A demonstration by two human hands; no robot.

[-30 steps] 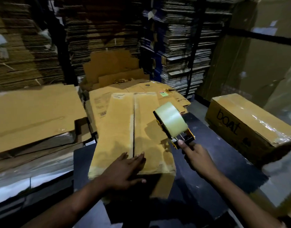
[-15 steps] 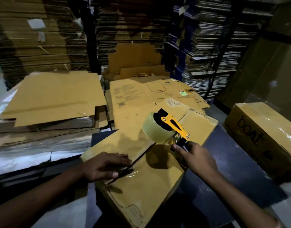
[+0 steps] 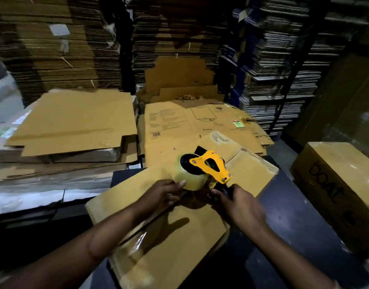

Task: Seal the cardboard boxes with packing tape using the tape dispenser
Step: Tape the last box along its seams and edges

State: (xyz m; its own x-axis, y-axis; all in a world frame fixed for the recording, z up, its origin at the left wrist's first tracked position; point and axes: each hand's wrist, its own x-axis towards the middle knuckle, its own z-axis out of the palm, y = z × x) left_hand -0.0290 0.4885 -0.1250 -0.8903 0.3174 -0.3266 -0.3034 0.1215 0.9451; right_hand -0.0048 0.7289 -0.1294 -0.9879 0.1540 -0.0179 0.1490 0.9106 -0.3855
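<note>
A: What do the two hands hold?

B: The right hand (image 3: 240,207) has its fingers curled around the dark handle of the yellow metal tape dispenser (image 3: 210,166). The dispenser carries a roll of clear packing tape (image 3: 189,179). The left hand (image 3: 161,193) reaches to this roll; its fingertips touch the lower side of it. If these fingers pinch the loose end of the tape or only press on the roll, I cannot tell, because that part is blurred.

A: Where is the box?

B: The brown cardboard box with closed flaps (image 3: 169,226) lies on a dark table top (image 3: 294,222), turned at an angle to the table edge. Both hands and the dispenser are above the middle of its top face. The dispenser is just over the flaps, and its shadow falls on the cardboard below the hands. Near the lower edge of the box, something shiny like tape shows on the surface.

A: And around it?

B: On the right there is a brown carton with black "boAt" letters (image 3: 335,188), wrapped in glossy film. Behind the box lie flattened printed cartons (image 3: 189,124), and to the left is a pile of flat plain cardboard sheets (image 3: 75,119). High stacks of folded cardboard (image 3: 54,49) fill the background.
</note>
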